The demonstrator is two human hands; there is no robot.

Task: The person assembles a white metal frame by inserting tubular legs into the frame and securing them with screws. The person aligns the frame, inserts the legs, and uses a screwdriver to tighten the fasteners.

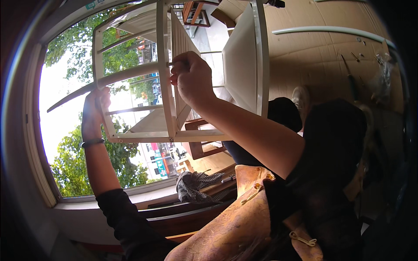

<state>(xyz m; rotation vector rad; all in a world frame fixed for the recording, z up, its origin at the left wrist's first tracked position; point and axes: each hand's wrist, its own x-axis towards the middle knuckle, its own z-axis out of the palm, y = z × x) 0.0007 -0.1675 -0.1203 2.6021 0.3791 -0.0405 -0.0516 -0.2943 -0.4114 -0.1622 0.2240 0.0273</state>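
Note:
A white metal-looking frame (164, 87) with crossbars and pale panels (244, 61) is held up in front of me, tilted against the window. My left hand (98, 100) grips its outer left upright, near a curved white bar (126, 75) that sticks out past the frame to the left. My right hand (193, 80) is closed at the middle upright, inside the frame. Its fingers pinch around a thin dark piece that meets the upright; I cannot make out what it is. Something small and red shows at the fingertips.
Flattened cardboard (313, 56) covers the floor at right, with a long white tube (331, 29), a screwdriver (352, 82), small hardware and a clear plastic bag (382, 67). A checkered cloth (191, 187) lies by the window sill. Brown wooden frames stand behind.

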